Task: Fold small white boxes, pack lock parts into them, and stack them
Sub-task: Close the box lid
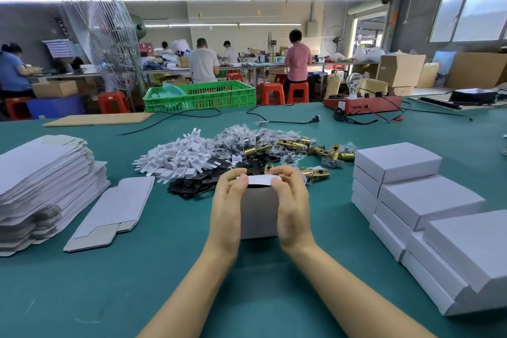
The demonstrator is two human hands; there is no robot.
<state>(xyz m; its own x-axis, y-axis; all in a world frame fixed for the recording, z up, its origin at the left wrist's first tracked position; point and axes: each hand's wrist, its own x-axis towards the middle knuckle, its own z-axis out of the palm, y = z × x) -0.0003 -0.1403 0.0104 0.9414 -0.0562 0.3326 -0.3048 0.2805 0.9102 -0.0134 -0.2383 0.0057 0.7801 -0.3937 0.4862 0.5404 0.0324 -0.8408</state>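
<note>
A small white box (258, 211) stands upright on the green table in front of me. My left hand (229, 208) grips its left side and my right hand (292, 206) grips its right side. Both thumbs and fingertips pinch the top flap, which is bent over the open top. Behind the box lie black flat plates (197, 182), white plastic pieces (175, 158), bagged parts (247, 137) and brass latch bolts (323, 151). Folded white boxes (417, 200) are stacked at the right. Flat unfolded box blanks (41, 178) are piled at the left, with one blank (115, 210) lying apart.
A red test unit with a bulb (362, 104), black cables (274, 115) and a cardboard sheet (98, 119) lie at the far side of the table. Beyond it stand a green crate (203, 96), a large fan (104, 35), orange stools and people working at benches.
</note>
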